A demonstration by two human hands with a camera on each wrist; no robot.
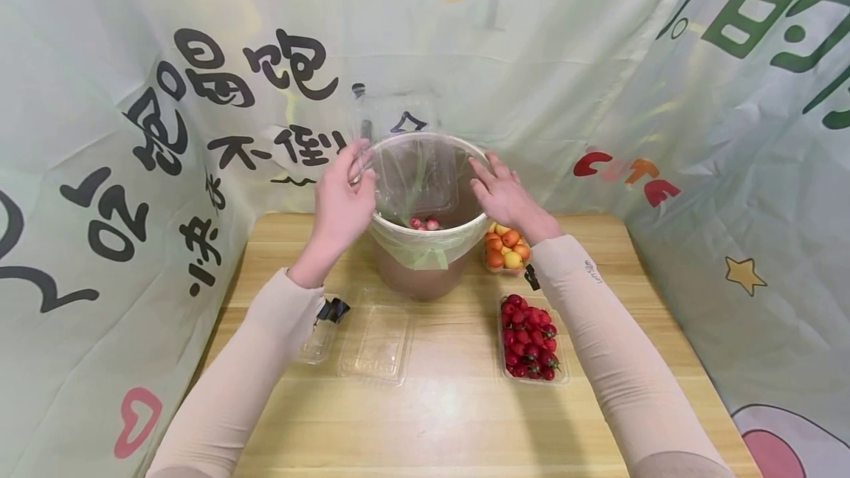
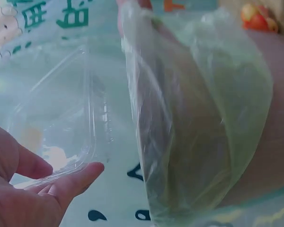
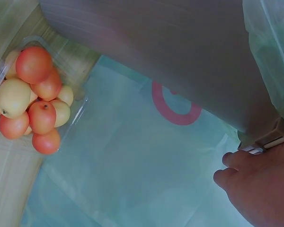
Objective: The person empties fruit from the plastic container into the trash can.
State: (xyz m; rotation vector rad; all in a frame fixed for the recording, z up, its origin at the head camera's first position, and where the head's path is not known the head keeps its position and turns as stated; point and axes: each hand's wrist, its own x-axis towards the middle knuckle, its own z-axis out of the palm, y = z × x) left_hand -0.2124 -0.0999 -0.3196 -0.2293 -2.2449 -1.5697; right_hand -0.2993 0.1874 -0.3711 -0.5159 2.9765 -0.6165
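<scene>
My left hand [image 1: 347, 194] pinches the edge of a clear plastic fruit box [image 2: 61, 109] between thumb and fingers. In the head view the see-through box [image 1: 415, 161] stands tilted over the mouth of a brownish trash can [image 1: 420, 282]. A pale green bag lines the can and folds over its white rim [image 1: 398, 226]. At the right side of that rim, my right hand [image 1: 510, 198] holds on, with fingertips inside the can and others outside [image 3: 255, 179]. Some pink-red round fruits [image 1: 426, 223] show inside the can.
A box of orange and yellow fruits [image 1: 508, 248] stands right of the can. Nearer on the wooden table [image 1: 438, 419] is a box of dark red fruits [image 1: 530, 339]. Clear plastic boxes [image 1: 377, 345] lie front left. Printed cloth walls [image 1: 531, 57] surround the table.
</scene>
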